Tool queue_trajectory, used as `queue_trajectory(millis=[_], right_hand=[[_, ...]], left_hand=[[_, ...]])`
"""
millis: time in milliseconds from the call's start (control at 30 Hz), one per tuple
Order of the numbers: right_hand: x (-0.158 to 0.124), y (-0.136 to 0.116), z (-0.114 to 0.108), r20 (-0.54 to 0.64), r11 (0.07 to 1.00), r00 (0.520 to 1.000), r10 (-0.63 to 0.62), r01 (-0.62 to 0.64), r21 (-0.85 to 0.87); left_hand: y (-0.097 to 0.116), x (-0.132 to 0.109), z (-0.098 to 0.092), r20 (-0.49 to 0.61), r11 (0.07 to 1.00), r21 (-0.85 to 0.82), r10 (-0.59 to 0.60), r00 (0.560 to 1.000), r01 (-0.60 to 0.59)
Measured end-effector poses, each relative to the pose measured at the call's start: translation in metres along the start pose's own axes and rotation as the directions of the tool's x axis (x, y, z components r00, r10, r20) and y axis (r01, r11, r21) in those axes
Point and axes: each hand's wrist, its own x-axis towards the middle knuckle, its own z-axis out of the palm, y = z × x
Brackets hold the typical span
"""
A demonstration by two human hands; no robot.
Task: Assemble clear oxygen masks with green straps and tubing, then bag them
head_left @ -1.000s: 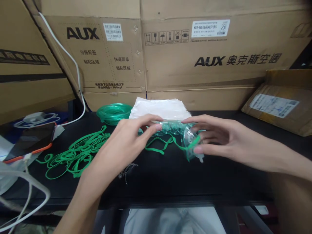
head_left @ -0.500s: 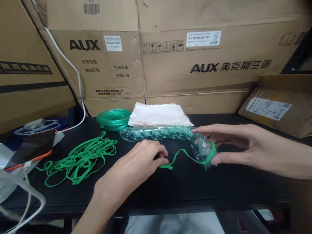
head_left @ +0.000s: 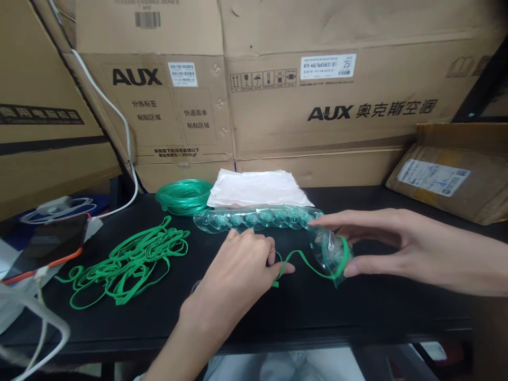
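We see tall cardboard boxes (head_left: 278,95) walling the back of a black surface (head_left: 301,307). On it, at the left, lies a loose heap of green straps (head_left: 127,262), with a coil of green tubing (head_left: 184,194) and a stack of white bags (head_left: 257,188) behind. A row of nested clear masks (head_left: 254,218) stretches across the middle. Our right hand (head_left: 381,243) pinches the end mask (head_left: 331,254) between thumb and fingers, just above the surface. Our left hand (head_left: 242,264) is closed on that mask's green strap (head_left: 296,259), thumb and fingers together.
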Motion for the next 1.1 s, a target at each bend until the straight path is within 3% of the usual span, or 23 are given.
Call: queue_trajectory(millis=[200, 367, 500, 633, 833, 1100], right_hand=[[0.002, 0.002, 0.001, 0.035, 0.998, 0.999, -0.006, 0.004, 0.058], [0.004, 0.007, 0.001, 0.0, 0.991, 0.999, -0.038, 0.037, 0.128], [0.006, 0.01, 0.001, -0.007, 0.975, 0.998, -0.059, 0.059, 0.216], [0.006, 0.01, 0.002, -0.032, 0.958, 0.995, -0.091, 0.096, 0.269], [0.005, 0.007, 0.003, -0.04, 0.953, 0.997, -0.073, 0.082, 0.292], [0.005, 0.003, 0.004, -0.047, 0.956, 0.996, -0.072, 0.082, 0.282]], left_hand=[[-0.006, -0.006, 0.008, -0.016, 0.997, -0.059, 0.045, 0.999, -0.045], [-0.007, -0.002, -0.003, -0.074, 0.936, -0.352, -0.036, 0.997, 0.008], [-0.007, 0.001, -0.014, -0.172, 0.816, -0.574, -0.035, 0.985, -0.071], [-0.008, 0.001, -0.016, -0.262, 0.772, -0.615, -0.008, 0.965, -0.161], [-0.004, 0.002, -0.017, -0.298, 0.647, -0.735, -0.039, 0.954, -0.203], [-0.004, 0.002, -0.016, -0.338, 0.643, -0.734, -0.064, 0.939, -0.22]])
